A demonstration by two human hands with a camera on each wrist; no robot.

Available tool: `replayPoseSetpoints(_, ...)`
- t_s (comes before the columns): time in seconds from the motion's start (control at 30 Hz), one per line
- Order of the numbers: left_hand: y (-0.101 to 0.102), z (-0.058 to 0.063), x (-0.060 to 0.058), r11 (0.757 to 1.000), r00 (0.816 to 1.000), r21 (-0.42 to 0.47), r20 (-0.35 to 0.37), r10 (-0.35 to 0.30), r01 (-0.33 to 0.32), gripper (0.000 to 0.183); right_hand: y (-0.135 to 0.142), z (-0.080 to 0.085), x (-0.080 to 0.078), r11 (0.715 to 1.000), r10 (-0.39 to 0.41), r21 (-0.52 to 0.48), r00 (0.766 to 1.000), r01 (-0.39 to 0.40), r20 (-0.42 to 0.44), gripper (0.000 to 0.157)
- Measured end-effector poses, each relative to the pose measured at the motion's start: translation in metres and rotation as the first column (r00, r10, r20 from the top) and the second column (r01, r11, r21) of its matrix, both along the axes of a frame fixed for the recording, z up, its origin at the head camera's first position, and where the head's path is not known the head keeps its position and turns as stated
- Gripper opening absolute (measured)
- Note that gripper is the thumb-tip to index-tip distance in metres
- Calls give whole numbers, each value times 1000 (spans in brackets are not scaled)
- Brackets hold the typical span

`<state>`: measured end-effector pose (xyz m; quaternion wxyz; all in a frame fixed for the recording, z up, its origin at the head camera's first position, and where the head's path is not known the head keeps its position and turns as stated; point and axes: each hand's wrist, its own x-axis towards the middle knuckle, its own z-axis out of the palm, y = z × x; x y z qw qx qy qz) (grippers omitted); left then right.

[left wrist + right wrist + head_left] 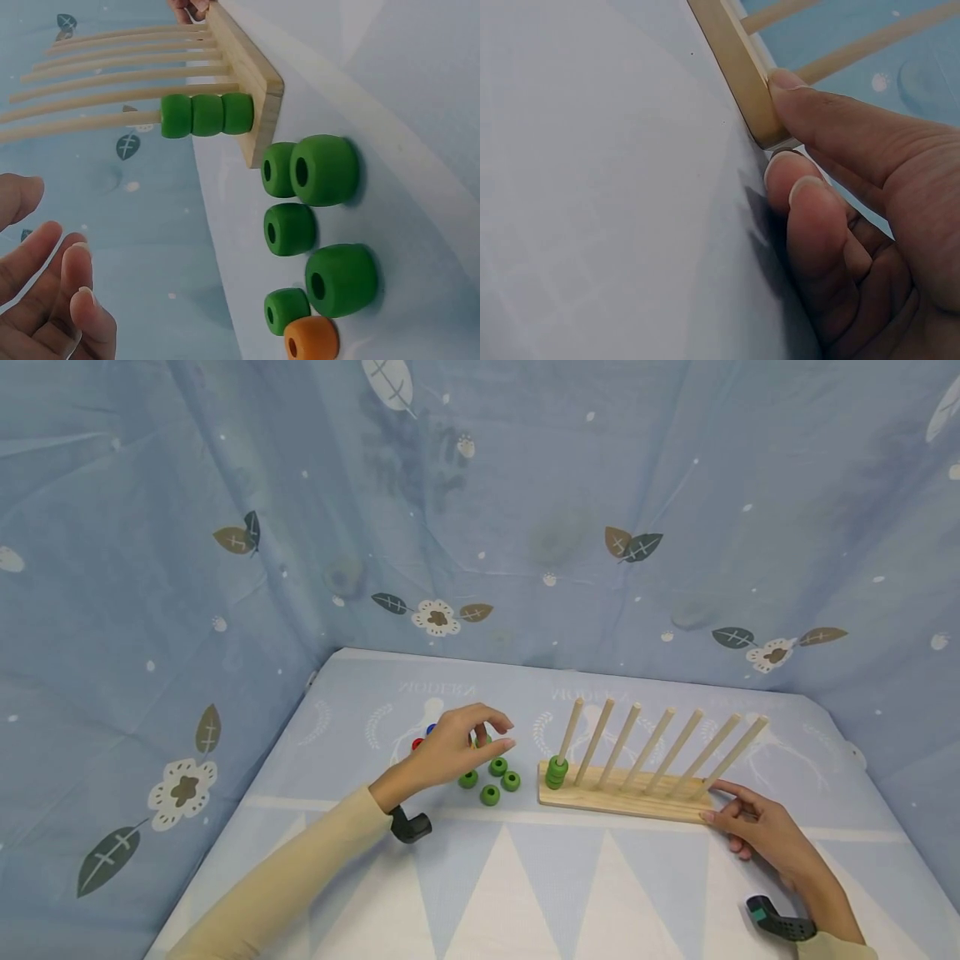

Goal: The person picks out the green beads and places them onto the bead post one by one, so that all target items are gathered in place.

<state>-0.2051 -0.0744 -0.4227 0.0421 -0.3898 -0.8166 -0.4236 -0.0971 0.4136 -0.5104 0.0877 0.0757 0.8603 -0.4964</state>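
Observation:
Over the loose green beads (490,794) hovers my left hand (450,747), its fingers spread apart from the thumb with nothing between them. A wooden peg rack (630,806) stands to the right of these beads, with several upright pegs in a row. Three green beads (208,115) are stacked on its leftmost peg; the other pegs are bare. At the rack's right end, my right hand (772,831) grips the base, thumb (787,79) along one edge and fingers curled by the corner.
Beside the loose green beads lies an orange bead (311,339), seen in the left wrist view. A red bead (417,743) and a blue bead (431,728) show partly behind my left hand. Patterned cloth walls (525,510) rise behind the table and at both sides.

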Motion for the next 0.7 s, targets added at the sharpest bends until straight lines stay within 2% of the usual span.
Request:
replayPoseSetpoints(0.43, -12, -14, 7, 996, 995, -77, 86, 56, -50, 22, 2, 0, -1, 1000, 12, -13, 1000, -12, -5, 80)
replayPoseSetpoints(0.7, -21, -24, 8, 997, 990, -62, 133, 56, -48, 19, 4, 2, -1, 999, 42, -24, 999, -42, -2, 78)
